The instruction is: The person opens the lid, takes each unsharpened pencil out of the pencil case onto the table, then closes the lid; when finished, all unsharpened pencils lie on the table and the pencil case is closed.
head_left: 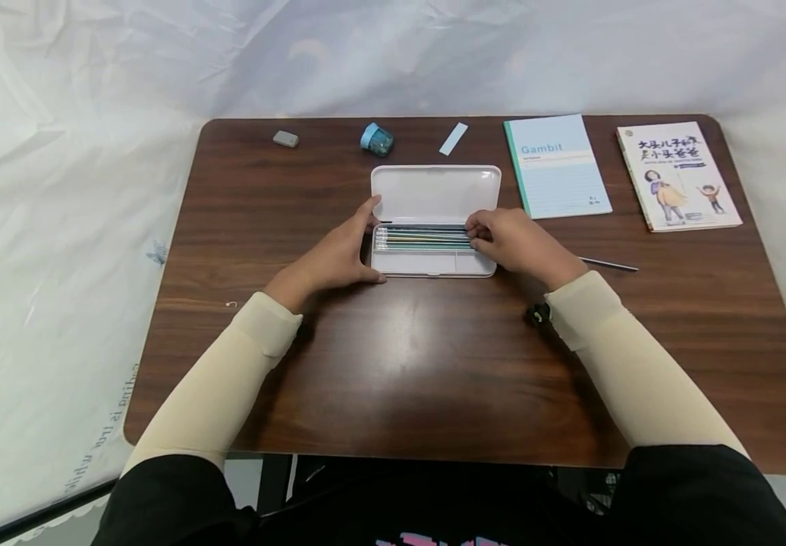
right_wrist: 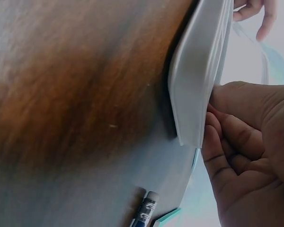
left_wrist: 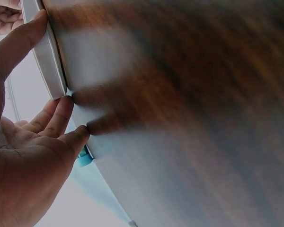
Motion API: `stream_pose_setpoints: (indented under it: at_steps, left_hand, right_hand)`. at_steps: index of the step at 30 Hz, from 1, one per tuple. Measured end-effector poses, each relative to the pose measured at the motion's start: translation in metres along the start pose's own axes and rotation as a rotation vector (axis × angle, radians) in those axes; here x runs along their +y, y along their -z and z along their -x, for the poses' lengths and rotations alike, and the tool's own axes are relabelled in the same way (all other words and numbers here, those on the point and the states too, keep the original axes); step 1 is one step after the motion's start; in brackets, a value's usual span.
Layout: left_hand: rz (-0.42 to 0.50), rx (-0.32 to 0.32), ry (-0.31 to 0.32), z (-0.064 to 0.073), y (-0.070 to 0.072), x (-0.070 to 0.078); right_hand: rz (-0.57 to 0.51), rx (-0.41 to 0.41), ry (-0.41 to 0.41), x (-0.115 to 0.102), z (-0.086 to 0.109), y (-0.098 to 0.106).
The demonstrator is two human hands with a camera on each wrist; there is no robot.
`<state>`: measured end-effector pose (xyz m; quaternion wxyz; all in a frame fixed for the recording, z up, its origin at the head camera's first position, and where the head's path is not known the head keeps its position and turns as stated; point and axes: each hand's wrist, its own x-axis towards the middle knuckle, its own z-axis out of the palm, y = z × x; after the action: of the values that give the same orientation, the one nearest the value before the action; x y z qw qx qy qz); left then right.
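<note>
"As the open pencil case [head_left: 415, 264] lay before me, my left hand [head_left: 334, 249] touched its left end, fingers spread."

"Your right hand [head_left: 519, 239]?"

"Curled at the pencils [head_left: 423, 238] inside; whether gripping any, I couldn't tell. Beyond was the blue-capped container [head_left: 376, 139]."

This looks like a makeshift study spot: a wood-grain table [head_left: 400, 394] stands before creased white sheeting [head_left: 72, 189], which also shows along both sides. A pencil case [head_left: 427, 191], an eraser [head_left: 286, 139], a sharpener [head_left: 378, 141], a notebook [head_left: 560, 178] and an illustrated book [head_left: 690, 182] suggest schoolwork; whether home, classroom or studio lies around it cannot be told.
</note>
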<state>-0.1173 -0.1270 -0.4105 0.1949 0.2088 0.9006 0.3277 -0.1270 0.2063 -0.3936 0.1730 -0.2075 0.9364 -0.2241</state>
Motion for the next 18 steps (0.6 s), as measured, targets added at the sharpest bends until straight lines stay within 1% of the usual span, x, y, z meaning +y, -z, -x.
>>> stream_pose_setpoints:
  at_steps: [5,12,18]
  left_hand:
    - [-0.004,0.001,-0.003,0.0005,-0.0012,0.0009]
    - [-0.007,-0.001,0.003,0.0011,-0.0006,0.0009]
    - [-0.001,-0.007,0.006,0.0009,0.0001,0.0003]
  right_hand:
    - [0.03,0.007,0.023,0.003,0.0004,-0.0028]
    - [0.131,0.061,0.117,0.0023,0.0032,-0.0057]
    - [0.158,0.09,0.156,0.0049,0.005,-0.008]
